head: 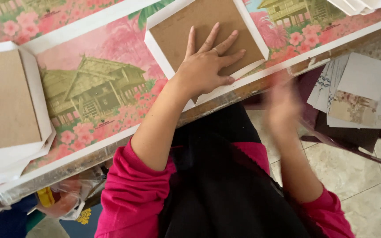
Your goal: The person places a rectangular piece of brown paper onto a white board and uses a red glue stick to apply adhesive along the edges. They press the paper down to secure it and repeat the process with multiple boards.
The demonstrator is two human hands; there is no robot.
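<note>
Left hand: the left hand lies flat, palm down, fingers spread wide, pressing on the square brown cardboard panel with a white paper border; it grips nothing.
Right hand: the right hand is a motion blur off the counter's near edge, to the right of the left hand and nearer the body; I cannot tell whether it is spread or closed, or whether it holds anything.
Cardboard panel: it sits directly under the left hand, tilted against the counter edge, its white border showing around the brown face; a narrow white paper flap sticks out just beside the little finger.
Counter: the counter covered in pink flowered paper printed with green wooden houses carries the panel; its worn wooden front edge runs just below the left wrist.
Stack at far left: a stack of similar brown cardboard squares with white borders lies well apart from the left hand, at the far side of the counter.
Right of the right hand: a pile of white and patterned paper sheets rests on a dark surface beyond the counter, near the blurred hand.
Sleeves: bright pink sleeves are pushed up both forearms, over a black garment.
Floor: pale tiled floor shows below the right forearm.
</note>
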